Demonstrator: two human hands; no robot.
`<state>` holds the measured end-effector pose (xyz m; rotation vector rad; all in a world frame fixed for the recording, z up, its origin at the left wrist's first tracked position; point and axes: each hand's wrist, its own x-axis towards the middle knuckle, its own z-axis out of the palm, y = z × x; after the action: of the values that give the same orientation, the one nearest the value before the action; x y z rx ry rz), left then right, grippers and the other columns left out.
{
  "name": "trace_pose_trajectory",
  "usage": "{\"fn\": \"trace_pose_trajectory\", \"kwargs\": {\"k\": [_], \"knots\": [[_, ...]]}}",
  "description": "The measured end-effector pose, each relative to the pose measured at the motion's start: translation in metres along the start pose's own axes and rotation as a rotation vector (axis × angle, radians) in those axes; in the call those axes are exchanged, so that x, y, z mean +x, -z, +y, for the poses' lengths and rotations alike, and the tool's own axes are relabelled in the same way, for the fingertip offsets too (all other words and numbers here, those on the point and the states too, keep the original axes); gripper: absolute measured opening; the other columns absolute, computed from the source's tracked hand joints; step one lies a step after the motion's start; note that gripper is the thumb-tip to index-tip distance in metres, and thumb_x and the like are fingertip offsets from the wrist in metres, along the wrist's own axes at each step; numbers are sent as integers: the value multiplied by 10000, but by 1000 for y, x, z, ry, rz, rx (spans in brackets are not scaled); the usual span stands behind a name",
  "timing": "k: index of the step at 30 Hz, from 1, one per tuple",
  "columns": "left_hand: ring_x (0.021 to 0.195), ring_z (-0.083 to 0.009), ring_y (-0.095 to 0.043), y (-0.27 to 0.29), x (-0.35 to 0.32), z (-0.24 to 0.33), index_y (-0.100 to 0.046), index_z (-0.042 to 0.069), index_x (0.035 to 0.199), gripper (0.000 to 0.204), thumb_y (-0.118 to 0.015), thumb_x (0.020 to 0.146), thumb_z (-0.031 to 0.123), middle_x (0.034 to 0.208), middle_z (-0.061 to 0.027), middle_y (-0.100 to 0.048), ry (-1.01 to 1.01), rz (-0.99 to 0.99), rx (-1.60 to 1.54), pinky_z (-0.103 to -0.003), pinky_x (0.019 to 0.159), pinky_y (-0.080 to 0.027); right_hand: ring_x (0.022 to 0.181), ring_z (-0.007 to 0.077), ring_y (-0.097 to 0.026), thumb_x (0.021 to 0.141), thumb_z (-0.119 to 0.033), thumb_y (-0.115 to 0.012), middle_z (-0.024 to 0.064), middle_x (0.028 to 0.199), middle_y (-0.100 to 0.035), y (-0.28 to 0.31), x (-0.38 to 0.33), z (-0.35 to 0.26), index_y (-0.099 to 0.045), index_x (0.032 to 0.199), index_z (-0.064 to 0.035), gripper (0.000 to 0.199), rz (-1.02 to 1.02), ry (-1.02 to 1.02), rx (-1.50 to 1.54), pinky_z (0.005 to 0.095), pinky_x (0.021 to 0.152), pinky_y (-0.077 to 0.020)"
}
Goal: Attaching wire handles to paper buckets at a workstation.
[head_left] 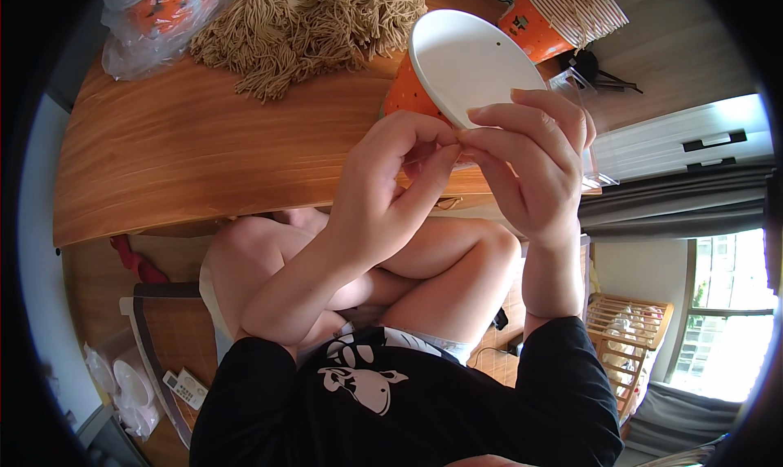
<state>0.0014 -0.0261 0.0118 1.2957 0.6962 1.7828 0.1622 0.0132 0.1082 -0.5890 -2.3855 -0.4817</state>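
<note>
An orange paper cone with a white inside [457,67] is held up above the near edge of the wooden counter [204,149], its open mouth turned toward the camera. The cone's lower rim is pinched by both hands, which meet there fingertip to fingertip. The left hand [387,185] is curled, its thumb and forefinger pressed together on the rim; whether a thread lies between them cannot be told. The right hand [534,161] is closed on the same rim from the other side, its fingers laid along the white edge.

On the counter, well behind the cone, a heap of tan string [310,22] is spread out. A clear plastic bag with orange things in it [163,14] lies just beside the heap at the far left corner. At the far right, a stack of orange cones with striped insides [563,14] is seen. Below the counter, bare crossed legs [383,263] are visible.
</note>
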Motion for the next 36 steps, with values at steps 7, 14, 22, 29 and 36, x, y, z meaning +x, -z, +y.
{"fn": "trace_pose_trajectory", "kwargs": {"k": [7,14,22,29,36], "knots": [[752,-99,-582,3,1,5,-659,4,1032,93,-669,945,35,911,-49,-655,25,-8,70,-237,661,-457,1069,214,-606,695,-203,-828,-64,1042,-706,1,-3,1,-758,937,-208,252,-5,-10,16,358,941,-356],[707,-124,-595,5,4,9,-696,28,991,106,-718,888,14,849,-50,-667,-104,21,276,-260,619,-464,1047,212,-606,677,-149,-808,-60,1042,-697,-3,-7,0,-732,917,-206,259,38,-34,12,361,946,-344],[682,-207,-609,2,6,3,-710,64,968,185,-760,812,-22,802,-53,-649,-391,104,550,-342,582,-492,1049,211,-594,708,-138,-791,-49,1055,-685,-7,-10,0,-712,943,-188,253,41,-34,12,358,945,-340],[681,-216,-605,2,6,3,-719,75,974,204,-755,804,-32,792,-48,-642,-391,123,538,-338,583,-494,1037,217,-593,740,-136,-781,-44,1048,-688,-8,-11,1,-724,941,-184,214,56,-45,55,359,943,-358],[675,-177,-610,1,6,4,-708,52,967,153,-749,838,-18,802,-55,-641,-264,81,439,-307,586,-493,1035,219,-595,741,-146,-784,-42,1041,-693,-8,-12,2,-737,935,-185,204,61,-45,74,354,942,-374]]}}
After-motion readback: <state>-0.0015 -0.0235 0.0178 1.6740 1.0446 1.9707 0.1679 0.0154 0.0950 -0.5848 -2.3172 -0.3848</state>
